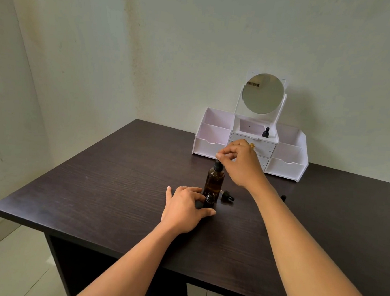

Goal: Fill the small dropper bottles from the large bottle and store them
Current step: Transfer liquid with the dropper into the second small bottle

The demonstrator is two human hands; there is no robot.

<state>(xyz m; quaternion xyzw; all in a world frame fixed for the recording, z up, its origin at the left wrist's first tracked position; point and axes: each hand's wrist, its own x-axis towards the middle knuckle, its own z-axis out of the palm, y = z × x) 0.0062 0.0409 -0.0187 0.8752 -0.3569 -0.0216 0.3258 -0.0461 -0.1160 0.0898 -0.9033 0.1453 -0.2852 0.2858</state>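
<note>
the task looks to be somewhere in the middle. one stored dropper bottle (265,132) already stands upright in the centre top compartment of the white organizer (212,147) at the back of the counter (116,188), so at least one bottle seems finished. the large bottle (214,182) stands upright on the counter in front of the organizer. the right hand (239,165) is above it, its thumb and fingertips pinched on the dropper top (218,165), which sits in the bottle's neck. just in front of the large bottle is a small bottle (209,201) with its mouth uncovered. the left hand (184,207) rests on the counter, and its thumb and fingers are curled around this bottle to steady it. the small dropper cap (228,195) lies on its side just to the right, so i judge that filling, closing and storing of this bottle are not yet done. the liquid level in either bottle cannot be read through the dark glass. a dark object (283,197) shows beside the right forearm. it is possibly another small bottle, but the arm hides most of it. the right hand also covers part of the organizer's drawers.
</note>
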